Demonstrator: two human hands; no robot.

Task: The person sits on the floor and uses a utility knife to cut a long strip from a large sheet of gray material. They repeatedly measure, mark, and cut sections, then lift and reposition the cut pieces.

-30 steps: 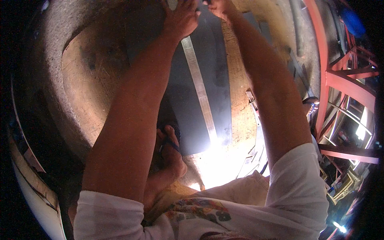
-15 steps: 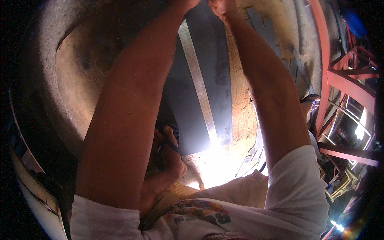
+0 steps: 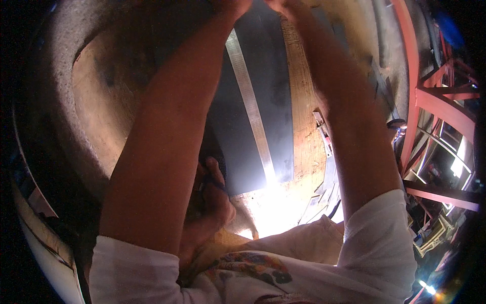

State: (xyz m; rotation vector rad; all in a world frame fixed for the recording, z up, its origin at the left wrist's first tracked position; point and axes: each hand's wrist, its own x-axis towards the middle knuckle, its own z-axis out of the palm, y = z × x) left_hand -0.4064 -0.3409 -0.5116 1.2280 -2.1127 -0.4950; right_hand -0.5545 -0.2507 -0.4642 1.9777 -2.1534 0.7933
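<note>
A long silver metal ruler (image 3: 249, 99) lies lengthwise on a dark grey flat sheet (image 3: 276, 126). Both my arms reach forward over the sheet to the top edge of the picture. My left hand (image 3: 234, 6), cut off at that edge, is just left of the ruler's far end. A short way to the right is my right hand (image 3: 277, 5), also cut off, above the far part of the sheet. The fingers of both hands are out of the picture, so whether they hold or touch anything is hidden.
Beneath the sheet is a worn wooden board (image 3: 306, 137). Thin offcut strips (image 3: 324, 134) lie right of it. My sandalled foot (image 3: 216, 197) rests at the sheet's near left corner. Red metal framing (image 3: 445, 111) stands at the right. Bright light washes out the near end.
My right forearm has shifted slightly right, uncovering more of the strips beside the board. My right hand has moved a little further out at the top. The ruler and sheet look unmoved.
</note>
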